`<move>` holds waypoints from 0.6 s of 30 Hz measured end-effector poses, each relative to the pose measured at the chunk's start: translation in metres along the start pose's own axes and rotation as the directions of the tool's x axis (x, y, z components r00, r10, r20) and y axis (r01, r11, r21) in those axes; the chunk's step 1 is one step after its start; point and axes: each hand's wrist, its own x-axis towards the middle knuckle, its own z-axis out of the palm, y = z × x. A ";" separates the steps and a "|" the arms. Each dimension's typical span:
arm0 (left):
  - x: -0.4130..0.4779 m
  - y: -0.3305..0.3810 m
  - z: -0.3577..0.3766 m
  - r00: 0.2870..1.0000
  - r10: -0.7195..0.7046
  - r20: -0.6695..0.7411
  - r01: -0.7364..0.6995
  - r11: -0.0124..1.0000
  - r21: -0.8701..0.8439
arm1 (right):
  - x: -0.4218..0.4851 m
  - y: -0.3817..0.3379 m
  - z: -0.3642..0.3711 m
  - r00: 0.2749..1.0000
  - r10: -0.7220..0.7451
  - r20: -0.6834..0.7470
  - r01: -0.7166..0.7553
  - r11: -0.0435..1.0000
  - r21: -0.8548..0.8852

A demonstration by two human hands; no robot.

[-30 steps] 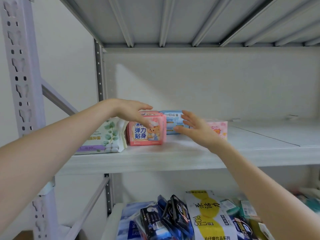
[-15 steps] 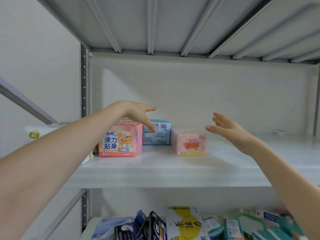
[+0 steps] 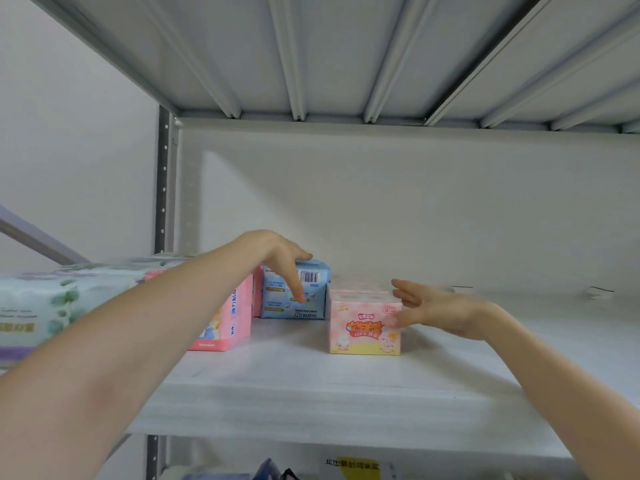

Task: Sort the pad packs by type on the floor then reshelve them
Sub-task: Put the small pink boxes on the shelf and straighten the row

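Note:
Several pad packs stand on a white metal shelf (image 3: 311, 393). A blue pack (image 3: 313, 299) stands at the back, and my left hand (image 3: 282, 258) rests on its top with fingers hanging down its front. A light pink pack (image 3: 363, 327) stands to the right of it; the fingertips of my right hand (image 3: 436, 310) touch its right side, fingers spread. A darker pink pack (image 3: 232, 323) stands left of the blue one, partly hidden by my left forearm. A large white pack with green leaves (image 3: 52, 306) lies at the far left.
The shelf's right half (image 3: 519, 327) is bare apart from small scraps at the back wall. Another shelf board (image 3: 346, 57) runs overhead. A grey upright post (image 3: 162, 188) stands at the back left. Below, tops of other packaged goods (image 3: 356, 467) show.
The view has moved closer and higher. My left hand dropped onto the blue pack. My right hand came in from the right to touch the light pink pack's side.

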 end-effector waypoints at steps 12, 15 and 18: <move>0.011 0.002 0.011 1.000 0.021 -0.005 -0.022 0.999 -0.029 | 0.012 0.005 -0.001 0.993 -0.019 0.119 0.014 0.999 0.041; 0.003 0.003 0.010 0.999 0.034 -0.015 -0.035 0.998 -0.054 | 0.009 0.004 0.002 0.996 0.002 0.091 -0.004 1.000 0.026; -0.017 0.002 0.003 0.998 0.057 -0.036 -0.061 0.993 -0.105 | 0.003 0.001 0.005 0.996 0.000 0.089 -0.003 0.999 0.042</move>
